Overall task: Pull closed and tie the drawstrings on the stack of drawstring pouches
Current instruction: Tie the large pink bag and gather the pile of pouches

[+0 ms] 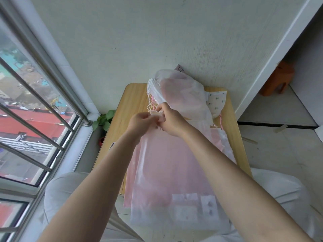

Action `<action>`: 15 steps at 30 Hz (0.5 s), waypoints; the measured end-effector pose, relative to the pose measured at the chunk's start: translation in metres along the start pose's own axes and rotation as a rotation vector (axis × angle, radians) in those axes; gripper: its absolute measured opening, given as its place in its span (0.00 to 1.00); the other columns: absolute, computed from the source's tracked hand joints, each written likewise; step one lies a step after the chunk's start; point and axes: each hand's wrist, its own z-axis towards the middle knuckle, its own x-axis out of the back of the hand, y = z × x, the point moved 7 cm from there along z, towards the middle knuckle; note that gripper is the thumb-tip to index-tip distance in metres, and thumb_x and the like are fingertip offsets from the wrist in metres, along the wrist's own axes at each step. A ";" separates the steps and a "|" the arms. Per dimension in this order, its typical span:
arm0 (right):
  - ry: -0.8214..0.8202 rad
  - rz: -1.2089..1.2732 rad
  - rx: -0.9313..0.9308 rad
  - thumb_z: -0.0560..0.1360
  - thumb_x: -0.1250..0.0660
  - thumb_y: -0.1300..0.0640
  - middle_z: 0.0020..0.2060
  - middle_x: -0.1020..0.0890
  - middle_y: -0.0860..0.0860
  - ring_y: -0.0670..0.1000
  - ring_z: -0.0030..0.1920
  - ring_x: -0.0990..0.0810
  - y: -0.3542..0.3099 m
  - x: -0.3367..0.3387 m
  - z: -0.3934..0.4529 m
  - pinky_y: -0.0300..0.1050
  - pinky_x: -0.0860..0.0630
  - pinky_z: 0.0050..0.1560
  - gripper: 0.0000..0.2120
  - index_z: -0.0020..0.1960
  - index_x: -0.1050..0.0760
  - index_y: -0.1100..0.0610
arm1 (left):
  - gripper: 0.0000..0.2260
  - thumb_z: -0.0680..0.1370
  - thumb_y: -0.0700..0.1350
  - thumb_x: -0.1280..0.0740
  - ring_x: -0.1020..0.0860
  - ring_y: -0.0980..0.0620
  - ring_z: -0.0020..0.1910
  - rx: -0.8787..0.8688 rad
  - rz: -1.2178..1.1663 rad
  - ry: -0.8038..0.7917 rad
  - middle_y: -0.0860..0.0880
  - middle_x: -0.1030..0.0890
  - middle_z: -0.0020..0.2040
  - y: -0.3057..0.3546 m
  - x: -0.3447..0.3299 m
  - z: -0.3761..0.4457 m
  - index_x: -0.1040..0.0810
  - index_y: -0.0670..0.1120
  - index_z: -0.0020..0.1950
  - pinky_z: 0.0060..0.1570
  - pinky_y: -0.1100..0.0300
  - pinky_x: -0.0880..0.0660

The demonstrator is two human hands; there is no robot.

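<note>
Tabletop (136, 95) carries my stack. Pink pouch (167, 163) lies flat on top, hanging off near edge toward lap; light, limp, likely slippery film. Tied pouches (180, 95) heaped at far end. My left hand (139, 122) and right hand (172, 122) pinch gathered mouth; best hold there, on thin drawstrings (151, 105).

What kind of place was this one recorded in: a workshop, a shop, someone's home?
Most likely a home, perhaps an enclosed balcony or window nook. A barred window looks down on rooftops, a small wooden table stands against a plain wall, and a potted plant and an orange stool sit on the floor.
</note>
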 end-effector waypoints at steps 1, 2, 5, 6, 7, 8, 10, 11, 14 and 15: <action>-0.021 -0.013 -0.012 0.75 0.31 0.53 0.50 0.20 0.53 0.53 0.42 0.22 0.001 -0.003 -0.001 0.46 0.26 0.40 0.20 0.63 0.35 0.53 | 0.09 0.68 0.47 0.26 0.25 0.52 0.34 0.023 -0.041 0.036 0.47 0.19 0.35 -0.003 0.004 0.000 0.17 0.43 0.40 0.38 0.59 0.30; -0.031 -0.064 -0.028 0.74 0.30 0.54 0.52 0.22 0.51 0.52 0.45 0.23 0.005 -0.004 -0.002 0.44 0.29 0.41 0.22 0.64 0.34 0.54 | 0.06 0.67 0.46 0.27 0.24 0.50 0.35 0.045 -0.110 0.064 0.47 0.20 0.35 -0.008 0.008 0.000 0.17 0.44 0.40 0.37 0.59 0.29; -0.019 -0.277 -0.079 0.74 0.32 0.54 0.53 0.24 0.53 0.55 0.52 0.24 0.022 0.003 -0.006 0.45 0.33 0.42 0.14 0.57 0.30 0.58 | 0.05 0.73 0.40 0.30 0.22 0.48 0.34 0.080 -0.324 0.060 0.46 0.19 0.37 -0.019 0.012 0.001 0.17 0.46 0.46 0.37 0.58 0.26; -0.013 -0.289 -0.103 0.75 0.34 0.54 0.51 0.24 0.53 0.56 0.51 0.24 0.026 0.005 -0.008 0.46 0.32 0.41 0.10 0.52 0.28 0.58 | 0.05 0.74 0.39 0.30 0.22 0.49 0.33 0.071 -0.333 0.043 0.47 0.18 0.38 -0.019 0.011 0.002 0.17 0.46 0.48 0.37 0.59 0.25; -0.014 -0.285 -0.118 0.76 0.34 0.53 0.49 0.24 0.52 0.56 0.48 0.24 0.030 0.007 -0.010 0.47 0.31 0.41 0.08 0.49 0.28 0.57 | 0.04 0.75 0.40 0.30 0.21 0.51 0.33 0.060 -0.326 0.031 0.48 0.18 0.38 -0.019 0.010 0.003 0.17 0.45 0.48 0.37 0.59 0.25; -0.023 -0.277 -0.128 0.76 0.34 0.52 0.47 0.25 0.51 0.56 0.46 0.25 0.032 0.007 -0.011 0.47 0.30 0.41 0.07 0.46 0.27 0.56 | 0.03 0.75 0.42 0.29 0.21 0.51 0.34 0.055 -0.315 0.024 0.49 0.18 0.38 -0.018 0.009 0.003 0.16 0.45 0.48 0.38 0.59 0.24; -0.037 -0.263 -0.124 0.76 0.33 0.51 0.44 0.27 0.49 0.54 0.42 0.26 0.032 0.008 -0.013 0.46 0.32 0.39 0.09 0.42 0.28 0.54 | 0.04 0.75 0.44 0.28 0.22 0.49 0.36 0.066 -0.313 0.042 0.46 0.19 0.38 -0.020 0.008 0.006 0.16 0.44 0.45 0.40 0.56 0.24; -0.033 -0.255 -0.118 0.76 0.33 0.50 0.42 0.28 0.48 0.53 0.40 0.27 0.031 0.008 -0.014 0.45 0.33 0.37 0.11 0.40 0.29 0.54 | 0.05 0.75 0.45 0.28 0.22 0.47 0.37 0.077 -0.313 0.071 0.45 0.19 0.39 -0.023 0.010 0.008 0.17 0.44 0.44 0.42 0.54 0.24; -0.017 -0.222 -0.146 0.75 0.30 0.48 0.36 0.29 0.45 0.51 0.35 0.27 0.036 0.013 -0.016 0.43 0.34 0.34 0.13 0.41 0.28 0.55 | 0.09 0.76 0.47 0.30 0.22 0.47 0.37 0.165 -0.379 0.179 0.45 0.20 0.38 -0.034 0.019 0.016 0.19 0.43 0.40 0.46 0.51 0.23; -0.019 -0.226 -0.160 0.74 0.30 0.49 0.37 0.27 0.46 0.52 0.35 0.26 0.039 0.014 -0.015 0.43 0.33 0.35 0.11 0.43 0.28 0.55 | 0.11 0.77 0.48 0.31 0.22 0.48 0.36 0.214 -0.487 0.164 0.45 0.21 0.37 -0.038 0.017 0.017 0.21 0.43 0.38 0.46 0.51 0.23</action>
